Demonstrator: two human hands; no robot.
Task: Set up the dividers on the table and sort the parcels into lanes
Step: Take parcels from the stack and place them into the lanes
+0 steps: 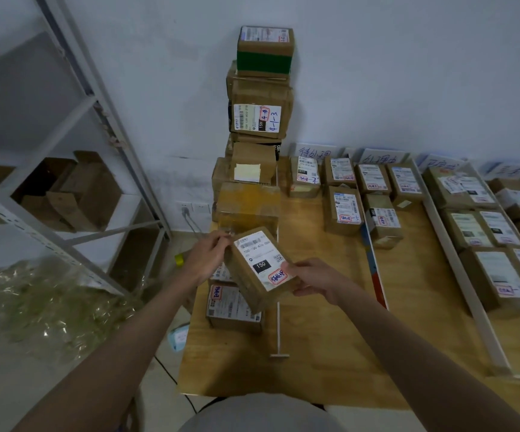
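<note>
Two hands hold a labelled cardboard parcel tilted above the left end of the wooden bench: the left hand grips its far corner with curled fingers, the right hand pinches its near edge, thumb on the label. Directly beneath, another parcel lies flat beside a thin white divider. A tall stack of boxes rises against the wall behind. Further right, a blue-and-red divider and a white divider separate lanes of sorted parcels, with handwritten signs at their far ends
</note>
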